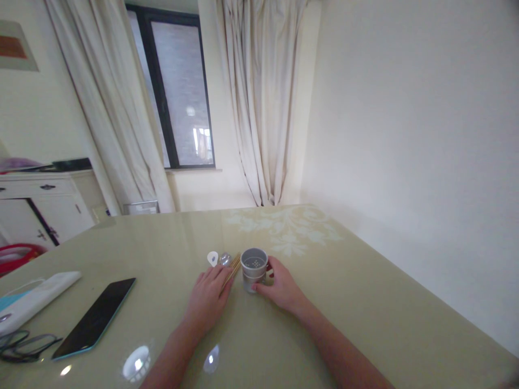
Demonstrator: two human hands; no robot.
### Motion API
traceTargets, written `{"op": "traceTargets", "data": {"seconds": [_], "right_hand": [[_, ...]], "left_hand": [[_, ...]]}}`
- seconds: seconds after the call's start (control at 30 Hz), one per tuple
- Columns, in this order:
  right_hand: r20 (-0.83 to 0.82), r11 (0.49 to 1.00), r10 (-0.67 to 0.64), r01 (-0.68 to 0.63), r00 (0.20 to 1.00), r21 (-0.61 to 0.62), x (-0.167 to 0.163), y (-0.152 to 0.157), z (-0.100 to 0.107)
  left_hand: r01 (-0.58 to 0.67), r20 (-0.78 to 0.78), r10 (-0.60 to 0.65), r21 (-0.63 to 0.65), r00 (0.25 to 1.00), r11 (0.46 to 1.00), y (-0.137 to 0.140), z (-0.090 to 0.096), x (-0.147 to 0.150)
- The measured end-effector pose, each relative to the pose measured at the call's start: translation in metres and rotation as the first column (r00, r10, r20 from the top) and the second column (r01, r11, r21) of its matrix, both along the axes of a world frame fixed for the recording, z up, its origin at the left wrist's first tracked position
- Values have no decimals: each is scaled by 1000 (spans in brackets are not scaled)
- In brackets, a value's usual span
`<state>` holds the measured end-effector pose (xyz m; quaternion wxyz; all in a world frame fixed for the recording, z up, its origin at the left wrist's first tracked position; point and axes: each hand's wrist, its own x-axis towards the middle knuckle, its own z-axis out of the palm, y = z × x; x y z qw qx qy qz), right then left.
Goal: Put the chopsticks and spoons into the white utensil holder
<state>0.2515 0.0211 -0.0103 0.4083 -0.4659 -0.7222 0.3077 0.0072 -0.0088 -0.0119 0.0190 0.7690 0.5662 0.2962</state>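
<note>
A grey cylindrical utensil holder (254, 267) with small holes in its inner bottom stands upright on the table. My right hand (284, 285) grips it from the right, thumb at the front and fingers around the side. Just left of the holder, my left hand (208, 296) is closed over a few wooden chopsticks (235, 263), which lie slanting with their far ends by the holder. Beyond the left fingertips are a shiny metal spoon (225, 260) and a white spoon (212, 259). The left fingers partly cover the handles.
On the glossy table (365, 324), a dark-screened phone (95, 319) lies at the left. Beside it are a white long device (44, 300) and dark-framed glasses (28, 346). A wall (425, 162) runs along the right edge; curtains (267, 108) hang behind.
</note>
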Motion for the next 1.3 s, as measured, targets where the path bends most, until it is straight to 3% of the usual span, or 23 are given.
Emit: {"op": "traceTargets", "data": {"seconds": [0.07,0.2,0.63,0.87,1.03,1.2,1.3], "right_hand": [[15,999,-39,39,999,-10,5,4,1],[29,998,-57,58,998,-35,9,7,1],[3,999,-11,11,1000,-46,11,2,4],[1,997,40,-40,999,-61,14,4,3],[-34,994,88,-90,996,-64,11,3,1],[-170,970,233,-242,957,-32,2,-1,-2],[-196,965,247,-260,949,-42,-1,0,-7]], "left_hand": [[-10,-114,13,20,993,1000,0,-3,-1],[-12,-201,14,12,979,1000,3,-9,-5],[-100,-239,81,-67,968,993,7,-6,-8],[6,-13,-7,-55,1000,998,4,-6,4],[146,230,-123,-85,965,986,6,-15,14],[106,335,-75,-73,939,992,4,-17,20],[92,360,-56,-83,931,992,4,-14,21]]}}
